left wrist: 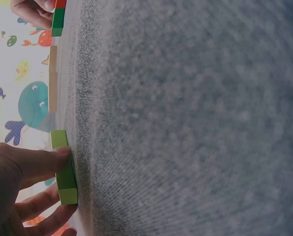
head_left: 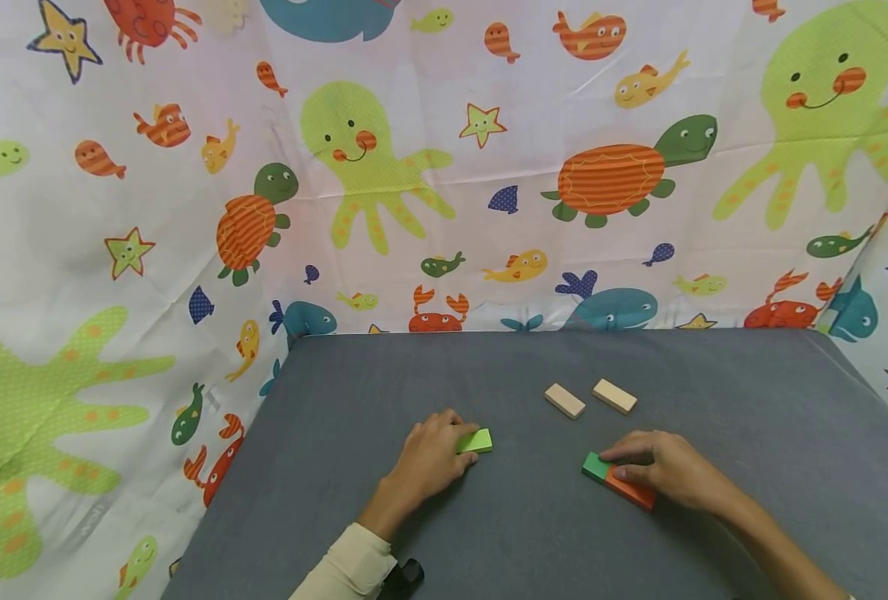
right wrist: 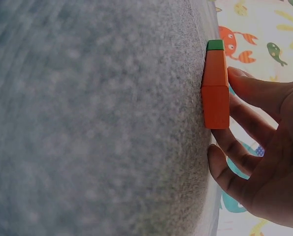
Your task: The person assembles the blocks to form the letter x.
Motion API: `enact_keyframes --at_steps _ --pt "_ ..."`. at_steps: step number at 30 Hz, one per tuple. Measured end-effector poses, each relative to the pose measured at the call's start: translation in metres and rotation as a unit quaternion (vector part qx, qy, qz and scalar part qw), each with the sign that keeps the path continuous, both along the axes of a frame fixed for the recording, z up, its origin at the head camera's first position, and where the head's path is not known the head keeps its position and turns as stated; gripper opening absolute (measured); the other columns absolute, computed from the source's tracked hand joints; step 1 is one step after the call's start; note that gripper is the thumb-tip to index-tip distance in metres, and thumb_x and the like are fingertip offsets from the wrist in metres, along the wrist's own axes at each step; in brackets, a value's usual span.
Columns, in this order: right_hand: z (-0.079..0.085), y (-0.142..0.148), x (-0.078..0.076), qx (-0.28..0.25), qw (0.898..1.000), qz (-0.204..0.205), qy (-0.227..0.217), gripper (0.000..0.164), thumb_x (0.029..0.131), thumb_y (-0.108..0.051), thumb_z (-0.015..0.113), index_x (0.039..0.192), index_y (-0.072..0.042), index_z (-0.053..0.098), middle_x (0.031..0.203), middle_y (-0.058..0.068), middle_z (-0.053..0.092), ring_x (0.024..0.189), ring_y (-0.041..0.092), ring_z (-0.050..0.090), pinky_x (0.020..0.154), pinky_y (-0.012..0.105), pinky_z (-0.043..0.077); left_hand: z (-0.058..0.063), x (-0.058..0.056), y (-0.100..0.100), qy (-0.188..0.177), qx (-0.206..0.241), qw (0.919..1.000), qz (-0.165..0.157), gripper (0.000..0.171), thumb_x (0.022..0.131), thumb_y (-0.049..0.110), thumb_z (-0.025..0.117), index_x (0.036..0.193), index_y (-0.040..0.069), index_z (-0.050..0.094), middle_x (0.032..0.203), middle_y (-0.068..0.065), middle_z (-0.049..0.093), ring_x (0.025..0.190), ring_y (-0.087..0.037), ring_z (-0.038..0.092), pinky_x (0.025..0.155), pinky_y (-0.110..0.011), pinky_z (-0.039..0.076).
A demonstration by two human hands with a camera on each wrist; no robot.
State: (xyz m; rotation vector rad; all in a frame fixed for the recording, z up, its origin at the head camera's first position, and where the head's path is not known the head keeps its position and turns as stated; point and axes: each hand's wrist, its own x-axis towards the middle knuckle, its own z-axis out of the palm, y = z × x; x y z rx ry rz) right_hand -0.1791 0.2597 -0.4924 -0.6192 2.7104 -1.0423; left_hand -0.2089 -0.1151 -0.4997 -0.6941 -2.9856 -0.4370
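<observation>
My left hand point(head_left: 432, 454) pinches a light green wooden block point(head_left: 476, 442) that lies on the dark grey cloth. In the left wrist view the thumb is on one long side of this block point(left wrist: 66, 174) and the other fingers are behind it. To the right, my right hand point(head_left: 672, 469) has its thumb and fingers around an orange block point(head_left: 631, 490). A darker green block point(head_left: 596, 467) sits against the orange one's far-left end, in line with it. From the right wrist, the orange block point(right wrist: 216, 93) shows its end face, the thumb point(right wrist: 242, 81) at its side.
Two plain wooden blocks, a left one point(head_left: 565, 401) and a right one point(head_left: 615, 396), lie farther back, between and beyond the hands. The grey tabletop point(head_left: 384, 375) ends at a white curtain point(head_left: 429, 67) printed with sea animals, which also runs down the left side.
</observation>
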Motion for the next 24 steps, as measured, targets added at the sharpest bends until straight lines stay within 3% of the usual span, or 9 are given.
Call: enact_keyframes --at_steps 24 --pt "0.0004 0.0001 0.0012 -0.022 1.0 0.003 -0.02 0.018 0.096 -0.024 0.079 0.113 -0.024 0.084 0.116 -0.004 0.076 0.106 0.017 0.069 0.084 0.027 0.056 -0.0018 0.003 0.0003 0.019 0.013 0.9997 -0.003 0.041 0.093 0.031 0.084 0.132 0.018 0.076 0.117 -0.001 0.072 0.1 -0.017 0.065 0.076 -0.031 0.045"
